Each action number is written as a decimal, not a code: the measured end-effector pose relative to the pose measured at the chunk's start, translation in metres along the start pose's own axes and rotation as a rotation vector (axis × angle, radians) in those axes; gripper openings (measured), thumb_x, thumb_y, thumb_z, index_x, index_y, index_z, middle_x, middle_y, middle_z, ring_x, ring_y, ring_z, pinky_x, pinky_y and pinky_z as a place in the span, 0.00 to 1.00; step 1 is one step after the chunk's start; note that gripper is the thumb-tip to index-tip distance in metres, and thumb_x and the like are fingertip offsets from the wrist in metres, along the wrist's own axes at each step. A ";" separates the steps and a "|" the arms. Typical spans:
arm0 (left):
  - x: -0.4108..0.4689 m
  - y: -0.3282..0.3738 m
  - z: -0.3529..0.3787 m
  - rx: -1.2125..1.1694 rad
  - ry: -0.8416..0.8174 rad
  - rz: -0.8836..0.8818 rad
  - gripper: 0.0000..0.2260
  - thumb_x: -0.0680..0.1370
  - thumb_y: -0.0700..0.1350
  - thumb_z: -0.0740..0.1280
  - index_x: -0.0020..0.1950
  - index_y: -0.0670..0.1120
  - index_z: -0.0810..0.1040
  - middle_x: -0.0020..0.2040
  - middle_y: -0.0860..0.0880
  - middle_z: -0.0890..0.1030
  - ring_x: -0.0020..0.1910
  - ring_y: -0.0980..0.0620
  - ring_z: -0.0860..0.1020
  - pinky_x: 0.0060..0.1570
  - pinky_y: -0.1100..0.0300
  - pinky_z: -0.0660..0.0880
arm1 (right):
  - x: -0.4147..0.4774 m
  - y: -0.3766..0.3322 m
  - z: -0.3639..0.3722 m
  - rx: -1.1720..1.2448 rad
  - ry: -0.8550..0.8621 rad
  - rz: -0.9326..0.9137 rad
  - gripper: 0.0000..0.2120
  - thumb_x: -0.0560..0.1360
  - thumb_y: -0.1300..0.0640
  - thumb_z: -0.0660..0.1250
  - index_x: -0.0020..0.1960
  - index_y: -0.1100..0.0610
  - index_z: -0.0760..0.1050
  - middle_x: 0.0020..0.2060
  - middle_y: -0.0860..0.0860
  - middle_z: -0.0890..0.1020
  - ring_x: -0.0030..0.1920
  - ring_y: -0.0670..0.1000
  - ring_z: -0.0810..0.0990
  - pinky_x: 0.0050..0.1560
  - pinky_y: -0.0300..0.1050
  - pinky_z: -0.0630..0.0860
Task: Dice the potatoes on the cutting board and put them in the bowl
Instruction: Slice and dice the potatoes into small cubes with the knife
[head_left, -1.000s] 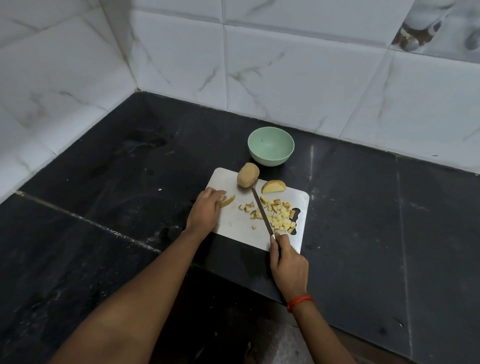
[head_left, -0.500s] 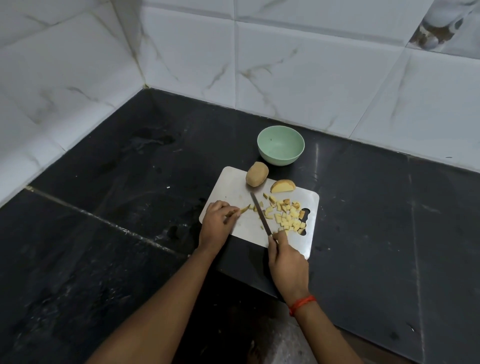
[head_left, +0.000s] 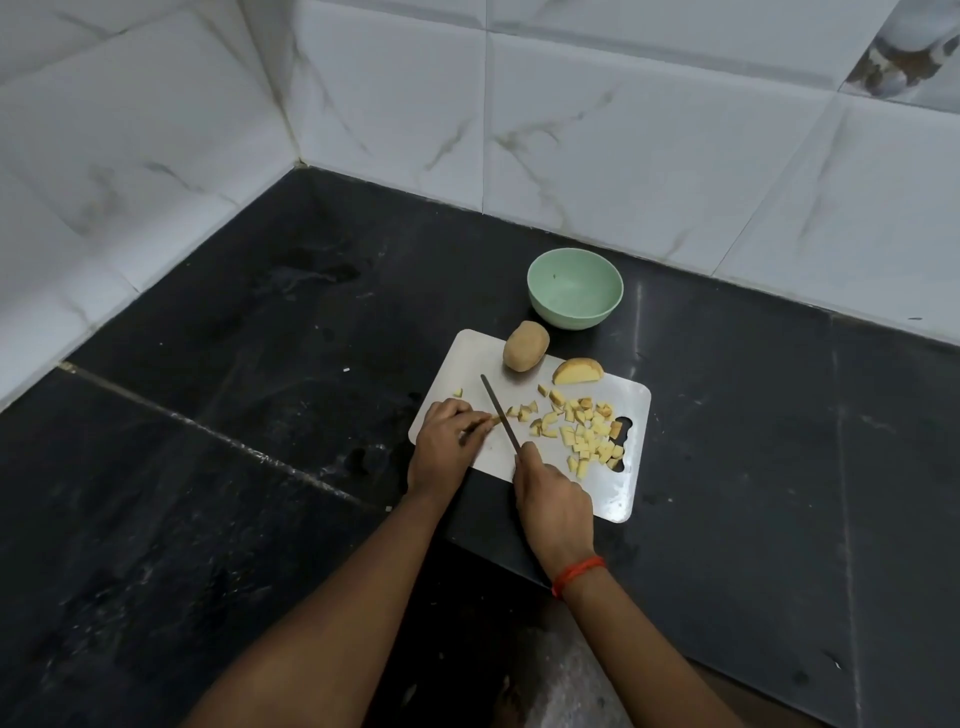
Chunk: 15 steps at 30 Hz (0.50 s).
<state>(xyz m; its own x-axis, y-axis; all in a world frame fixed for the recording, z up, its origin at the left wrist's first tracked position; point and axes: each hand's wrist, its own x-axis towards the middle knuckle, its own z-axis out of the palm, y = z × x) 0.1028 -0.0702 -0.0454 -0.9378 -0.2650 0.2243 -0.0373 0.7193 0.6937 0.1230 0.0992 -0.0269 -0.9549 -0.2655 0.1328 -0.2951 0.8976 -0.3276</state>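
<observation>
**Knife meets potato strip at the board's left edge**

Your left hand (head_left: 444, 449) sits curled at the left edge of the cutting board (head_left: 613, 499). Its fingertips (head_left: 480, 423) pinch a thin potato strip (head_left: 497, 420); only the strip's end shows past them, and the rest is hidden under the fingers. Your right hand (head_left: 553, 499) is closed round the handle of the knife (head_left: 500, 415), forefinger laid along the top, and the handle itself is lost inside the fist. The blade lies just right of the strip, its tip aimed at the board's far left corner. You cannot tell whether steel touches potato. The diced pieces (head_left: 587, 431) are heaped by the board's right edge, beside its cut-out grip. A whole potato (head_left: 525, 346) and a cut half (head_left: 577, 371) sit at the board's far edge. The green bowl (head_left: 566, 317) stands just beyond, toward the back edge of the black worktop (head_left: 260, 467).
</observation>
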 end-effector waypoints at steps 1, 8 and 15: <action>0.000 0.000 0.000 0.002 -0.002 -0.003 0.08 0.79 0.49 0.72 0.54 0.47 0.86 0.47 0.54 0.76 0.50 0.56 0.71 0.48 0.74 0.65 | -0.005 0.002 -0.001 -0.020 -0.013 -0.007 0.08 0.79 0.56 0.64 0.49 0.52 0.64 0.25 0.51 0.72 0.21 0.57 0.71 0.21 0.42 0.63; 0.000 0.000 0.002 -0.022 0.019 -0.021 0.08 0.78 0.48 0.73 0.53 0.46 0.87 0.47 0.53 0.76 0.51 0.56 0.71 0.51 0.76 0.64 | -0.042 0.015 -0.006 -0.085 -0.004 0.080 0.08 0.79 0.54 0.66 0.47 0.52 0.66 0.25 0.49 0.74 0.20 0.54 0.71 0.21 0.40 0.60; 0.000 -0.001 0.001 -0.040 0.007 -0.034 0.09 0.78 0.50 0.73 0.53 0.48 0.87 0.46 0.54 0.76 0.51 0.55 0.72 0.50 0.76 0.65 | -0.024 -0.002 -0.001 0.057 0.060 0.045 0.06 0.81 0.54 0.62 0.48 0.53 0.66 0.26 0.50 0.75 0.22 0.56 0.73 0.21 0.41 0.61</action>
<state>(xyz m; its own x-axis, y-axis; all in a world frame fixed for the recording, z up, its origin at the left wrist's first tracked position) 0.1025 -0.0698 -0.0466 -0.9337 -0.2936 0.2050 -0.0552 0.6838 0.7276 0.1466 0.1040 -0.0285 -0.9641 -0.2026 0.1716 -0.2551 0.8860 -0.3872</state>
